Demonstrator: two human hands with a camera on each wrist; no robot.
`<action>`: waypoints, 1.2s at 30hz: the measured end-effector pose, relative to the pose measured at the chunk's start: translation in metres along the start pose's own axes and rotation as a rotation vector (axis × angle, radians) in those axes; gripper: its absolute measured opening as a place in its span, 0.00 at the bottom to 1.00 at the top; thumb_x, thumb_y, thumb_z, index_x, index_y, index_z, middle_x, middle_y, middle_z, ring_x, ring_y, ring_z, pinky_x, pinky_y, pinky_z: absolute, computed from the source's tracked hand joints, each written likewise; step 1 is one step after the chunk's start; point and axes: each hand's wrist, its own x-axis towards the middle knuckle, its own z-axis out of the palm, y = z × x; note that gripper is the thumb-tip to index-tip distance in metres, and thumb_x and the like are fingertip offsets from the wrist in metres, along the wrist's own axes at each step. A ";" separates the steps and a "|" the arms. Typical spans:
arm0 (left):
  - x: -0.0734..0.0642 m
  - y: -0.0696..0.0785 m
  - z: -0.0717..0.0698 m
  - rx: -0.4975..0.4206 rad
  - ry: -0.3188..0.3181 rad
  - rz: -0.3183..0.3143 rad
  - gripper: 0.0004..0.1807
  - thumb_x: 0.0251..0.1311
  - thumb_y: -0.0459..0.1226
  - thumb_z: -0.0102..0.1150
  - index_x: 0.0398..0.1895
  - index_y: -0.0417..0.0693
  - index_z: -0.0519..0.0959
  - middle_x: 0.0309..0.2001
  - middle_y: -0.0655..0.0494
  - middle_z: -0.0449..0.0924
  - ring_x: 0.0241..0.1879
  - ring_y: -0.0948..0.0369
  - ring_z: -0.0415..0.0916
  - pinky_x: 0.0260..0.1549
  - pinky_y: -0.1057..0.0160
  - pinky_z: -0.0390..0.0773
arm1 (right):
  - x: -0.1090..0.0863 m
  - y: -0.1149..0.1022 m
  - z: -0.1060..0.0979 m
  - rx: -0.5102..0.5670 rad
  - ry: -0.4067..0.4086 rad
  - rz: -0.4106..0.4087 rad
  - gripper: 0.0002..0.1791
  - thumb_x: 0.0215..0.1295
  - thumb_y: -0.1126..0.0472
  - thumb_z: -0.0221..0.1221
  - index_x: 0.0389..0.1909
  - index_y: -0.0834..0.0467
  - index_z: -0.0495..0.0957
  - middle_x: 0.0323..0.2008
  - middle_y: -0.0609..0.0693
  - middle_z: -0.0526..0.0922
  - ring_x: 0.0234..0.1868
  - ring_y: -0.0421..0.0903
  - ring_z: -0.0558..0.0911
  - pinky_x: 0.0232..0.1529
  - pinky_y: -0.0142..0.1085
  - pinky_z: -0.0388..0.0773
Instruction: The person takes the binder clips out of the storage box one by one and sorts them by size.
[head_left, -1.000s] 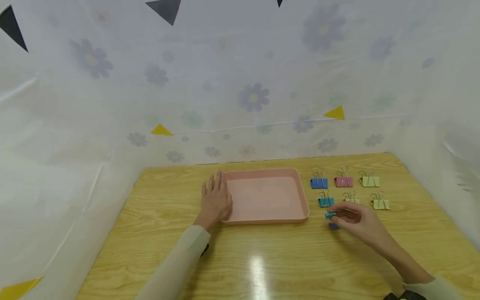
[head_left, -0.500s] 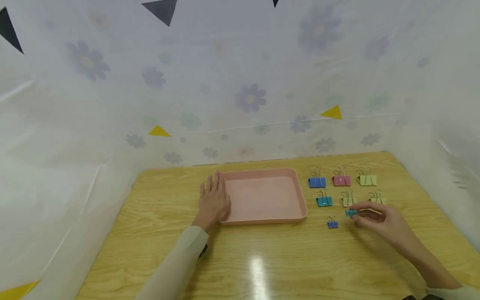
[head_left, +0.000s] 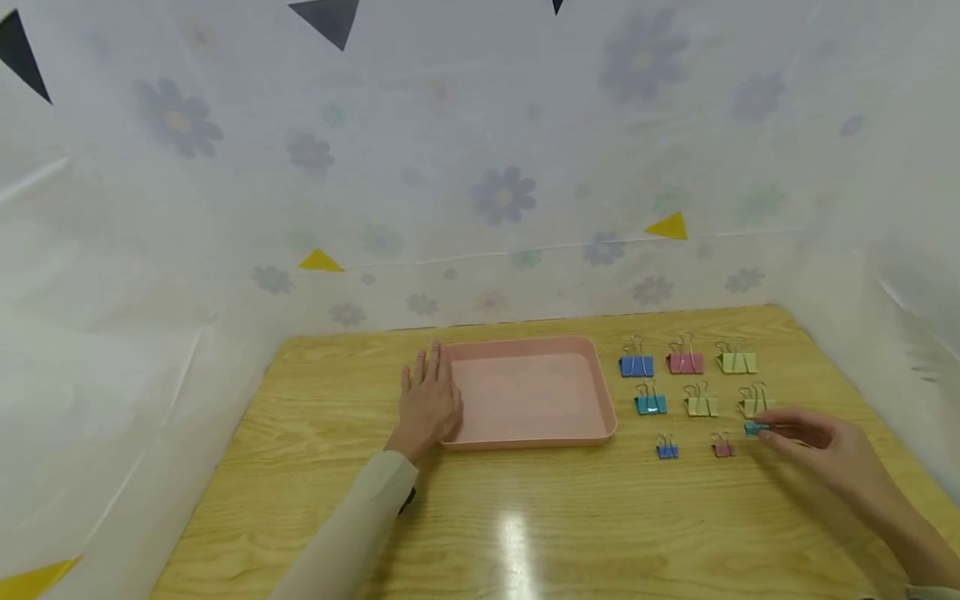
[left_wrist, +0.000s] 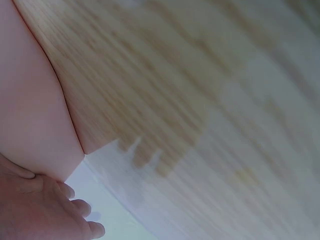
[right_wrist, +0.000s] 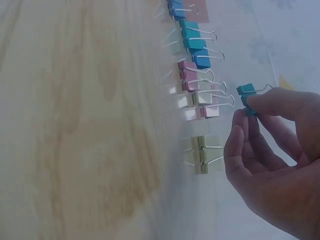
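My right hand pinches a small teal binder clip between thumb and fingers, over the right part of the table, to the right of a small dark pink binder clip. A small blue binder clip stands further left in that front row. Behind the held clip is a pale yellow binder clip, partly covered by the fingers. My left hand rests along the left side of a pink tray, its fingers straight and pointing away from me.
Larger binder clips stand right of the tray: blue, pink and yellow-green at the back. A teal one and another pale yellow one share the middle row. White patterned sheeting surrounds the wooden table.
My right hand has moved right with the teal clip, from near the small blue clip to past the dark pink one, uncovering both. The left hand has stayed at the tray.
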 end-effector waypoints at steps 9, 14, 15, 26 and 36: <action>0.000 -0.001 -0.003 -0.021 -0.016 0.001 0.35 0.79 0.42 0.31 0.83 0.37 0.42 0.83 0.44 0.39 0.81 0.43 0.38 0.75 0.38 0.41 | -0.001 0.021 -0.008 -0.070 0.002 -0.013 0.12 0.67 0.63 0.68 0.48 0.65 0.85 0.42 0.32 0.87 0.41 0.26 0.82 0.35 0.24 0.80; -0.001 -0.003 -0.004 -0.015 -0.030 -0.009 0.35 0.80 0.43 0.31 0.83 0.38 0.40 0.83 0.45 0.37 0.81 0.44 0.36 0.76 0.38 0.40 | 0.001 0.029 -0.010 -0.144 -0.017 0.033 0.12 0.67 0.60 0.69 0.47 0.64 0.86 0.40 0.34 0.87 0.39 0.24 0.80 0.35 0.23 0.78; -0.001 -0.004 -0.004 -0.013 -0.029 -0.010 0.36 0.80 0.43 0.31 0.83 0.38 0.40 0.83 0.45 0.36 0.81 0.44 0.36 0.76 0.38 0.40 | 0.002 0.030 -0.011 -0.146 -0.027 0.042 0.13 0.67 0.60 0.69 0.47 0.64 0.86 0.40 0.35 0.88 0.38 0.25 0.80 0.35 0.24 0.78; 0.000 -0.004 -0.003 -0.026 -0.016 0.001 0.35 0.80 0.44 0.31 0.83 0.38 0.41 0.83 0.45 0.38 0.81 0.44 0.37 0.75 0.38 0.40 | 0.005 0.032 -0.019 -0.213 -0.109 0.054 0.14 0.70 0.59 0.66 0.49 0.64 0.85 0.39 0.42 0.87 0.38 0.24 0.78 0.35 0.27 0.78; -0.001 -0.002 -0.005 -0.106 -0.030 -0.008 0.35 0.80 0.43 0.31 0.83 0.38 0.41 0.83 0.45 0.37 0.81 0.43 0.37 0.75 0.37 0.41 | 0.002 0.041 -0.022 -0.108 -0.107 0.021 0.17 0.73 0.63 0.62 0.55 0.70 0.80 0.42 0.27 0.84 0.39 0.27 0.81 0.32 0.31 0.81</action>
